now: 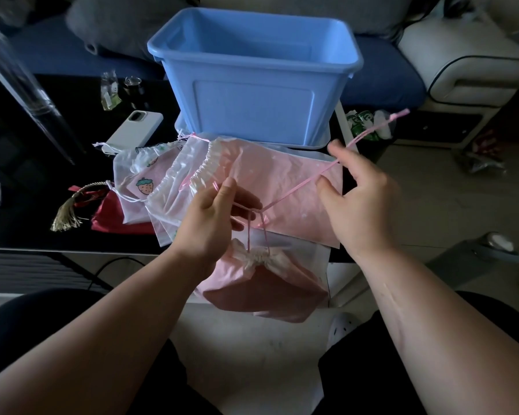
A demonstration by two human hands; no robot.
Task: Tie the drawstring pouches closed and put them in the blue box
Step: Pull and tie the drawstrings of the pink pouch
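A pink drawstring pouch (261,286) hangs below my hands with its mouth gathered tight. Its pink cord (300,184) rises to a crossing between my hands. My left hand (213,217) pinches one strand at the crossing. My right hand (363,202) holds the other strand, which runs taut up and to the right past the fingers. The blue box (252,82) stands open behind, on the dark table. Several more pouches lie in front of it: a large pink one (285,181), translucent ones with strawberry prints (144,181) and a red one (114,217).
A white phone (135,130) lies left of the box. A gold tassel (66,214) lies beside the red pouch. Small bottles and wrappers (111,91) sit further back on the dark table (27,229). A sofa (474,55) stands behind on the right.
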